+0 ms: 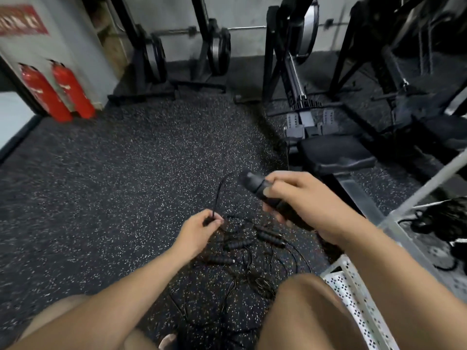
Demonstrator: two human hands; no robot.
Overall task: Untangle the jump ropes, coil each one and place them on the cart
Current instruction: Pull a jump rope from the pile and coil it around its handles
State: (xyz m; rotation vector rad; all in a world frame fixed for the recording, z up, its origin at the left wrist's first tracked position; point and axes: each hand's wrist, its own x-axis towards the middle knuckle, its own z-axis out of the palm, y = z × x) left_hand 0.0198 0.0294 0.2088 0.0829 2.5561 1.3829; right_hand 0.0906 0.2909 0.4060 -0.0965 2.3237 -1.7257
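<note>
Handle (pixel 254 184) is clenched in R grip (pixel 310 203); cord (pixel 217 192) is pinched by L grip (pixel 199 231). If pulled hard, knots in pile (pixel 252 251) below L grip could be tightened.

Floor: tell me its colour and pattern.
The floor is black with pale speckles, clearest in the head view.

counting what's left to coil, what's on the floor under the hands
A tangle of black jump ropes lies on the speckled floor, about four handles showing. The right knee and forearms cover parts of it, so the full count is hidden.
</note>
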